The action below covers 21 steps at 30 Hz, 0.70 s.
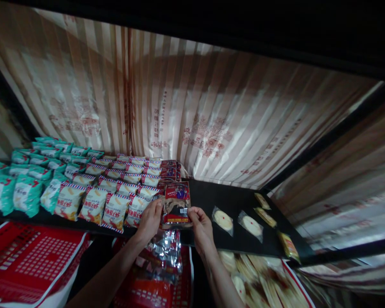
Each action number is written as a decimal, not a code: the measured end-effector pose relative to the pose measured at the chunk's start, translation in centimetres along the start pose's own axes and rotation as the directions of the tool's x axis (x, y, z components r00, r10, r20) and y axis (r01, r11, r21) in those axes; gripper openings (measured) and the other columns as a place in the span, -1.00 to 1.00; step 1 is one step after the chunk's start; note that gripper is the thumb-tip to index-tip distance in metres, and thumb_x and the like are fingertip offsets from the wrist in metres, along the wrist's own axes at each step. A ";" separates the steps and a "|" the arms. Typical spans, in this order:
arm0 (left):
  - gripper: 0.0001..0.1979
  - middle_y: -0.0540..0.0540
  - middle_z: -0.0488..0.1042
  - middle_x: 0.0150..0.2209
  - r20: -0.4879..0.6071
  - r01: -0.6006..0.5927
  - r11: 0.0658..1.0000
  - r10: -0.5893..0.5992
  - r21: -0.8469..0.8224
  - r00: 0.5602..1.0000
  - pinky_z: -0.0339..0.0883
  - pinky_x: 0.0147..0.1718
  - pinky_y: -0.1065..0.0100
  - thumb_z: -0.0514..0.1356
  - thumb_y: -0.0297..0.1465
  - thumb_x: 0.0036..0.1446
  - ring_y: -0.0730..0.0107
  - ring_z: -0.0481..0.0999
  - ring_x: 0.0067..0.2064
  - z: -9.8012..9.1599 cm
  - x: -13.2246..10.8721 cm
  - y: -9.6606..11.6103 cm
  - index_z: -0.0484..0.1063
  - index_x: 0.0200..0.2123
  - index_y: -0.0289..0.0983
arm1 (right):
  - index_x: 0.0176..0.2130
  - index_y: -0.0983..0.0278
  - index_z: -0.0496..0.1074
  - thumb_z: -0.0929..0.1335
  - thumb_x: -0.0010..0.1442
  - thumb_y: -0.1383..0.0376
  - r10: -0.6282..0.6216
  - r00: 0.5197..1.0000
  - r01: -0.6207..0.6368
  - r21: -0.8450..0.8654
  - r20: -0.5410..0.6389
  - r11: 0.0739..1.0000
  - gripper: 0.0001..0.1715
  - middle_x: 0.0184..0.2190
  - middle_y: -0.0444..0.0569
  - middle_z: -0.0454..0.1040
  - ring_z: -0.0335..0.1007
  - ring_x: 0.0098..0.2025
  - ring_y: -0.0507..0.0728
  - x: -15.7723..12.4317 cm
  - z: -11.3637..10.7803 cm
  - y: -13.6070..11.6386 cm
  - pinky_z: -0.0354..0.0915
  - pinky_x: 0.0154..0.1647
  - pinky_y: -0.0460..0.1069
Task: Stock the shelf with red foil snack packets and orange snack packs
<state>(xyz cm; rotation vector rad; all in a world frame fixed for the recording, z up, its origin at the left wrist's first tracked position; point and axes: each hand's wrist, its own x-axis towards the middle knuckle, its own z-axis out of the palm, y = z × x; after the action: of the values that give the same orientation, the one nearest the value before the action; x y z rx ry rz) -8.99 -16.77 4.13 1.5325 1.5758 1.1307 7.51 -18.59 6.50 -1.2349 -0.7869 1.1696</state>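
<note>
A dark red snack packet (176,205) with a clear window stands at the front edge of the black shelf. My left hand (150,220) grips its left side, while the fingers of my right hand (200,222) pinch its right side. Behind it, similar red packets (169,169) are lined up toward the curtain. To the left of my left hand stand rows of white snack bags (115,209) with striped tops. Below my hands, more shiny packets (167,252) lie in a red bag or box.
Teal snack bags (27,194) fill the shelf's left end. On the right side of the black shelf (208,194) lie two round wrapped pieces (223,220) and several yellow packets (288,247). Below are a red crate-like bag (41,261) and a box of pale wrapped food (263,278). Striped curtains (195,107) hang behind.
</note>
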 end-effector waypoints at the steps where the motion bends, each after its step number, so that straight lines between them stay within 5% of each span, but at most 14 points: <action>1: -0.60 -0.21 0.49 -0.05 0.000 0.005 1.000 -0.005 -0.019 1.000 0.28 0.06 0.21 -0.15 -0.28 0.23 0.29 0.43 0.04 0.0 0.0 0.0 0.39 -0.09 -0.31 | -0.47 0.26 0.37 0.48 -0.19 0.06 -0.003 1.000 0.003 -0.014 0.001 1.000 -0.62 -0.63 -0.21 0.38 0.22 -0.59 0.00 -0.1 0.0 0.0 0.13 -0.56 -0.11; 12: -0.62 -0.17 0.53 -0.12 -0.015 0.044 0.992 -0.046 -0.116 0.999 0.32 0.01 0.25 -0.11 -0.29 0.21 0.26 0.48 -0.01 -0.5 -0.6 0.3 0.44 -0.15 -0.27 | -0.46 0.28 0.37 0.45 -0.14 0.05 -0.075 0.997 0.076 -0.103 0.008 0.992 -0.62 -0.62 -0.21 0.33 0.17 -0.58 -0.02 -0.8 -0.2 0.7 0.11 -0.55 -0.12; 21: -0.63 -0.18 0.51 -0.07 -0.028 0.113 0.974 -0.121 -0.198 0.992 0.25 0.08 0.21 -0.09 -0.29 0.19 0.28 0.45 0.02 -2.7 -2.2 -0.6 0.43 -0.13 -0.29 | -0.44 0.27 0.37 0.43 -0.09 0.02 -0.118 0.993 0.122 -0.202 0.031 0.972 -0.62 -0.60 -0.20 0.32 0.16 -0.56 -0.01 -0.5 0.3 1.6 0.10 -0.51 -0.10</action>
<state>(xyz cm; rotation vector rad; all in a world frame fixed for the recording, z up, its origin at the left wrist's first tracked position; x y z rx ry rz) -11.42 -19.29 4.45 1.2790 1.5111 1.2174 6.70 -19.12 5.08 -1.3254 -1.0010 1.0220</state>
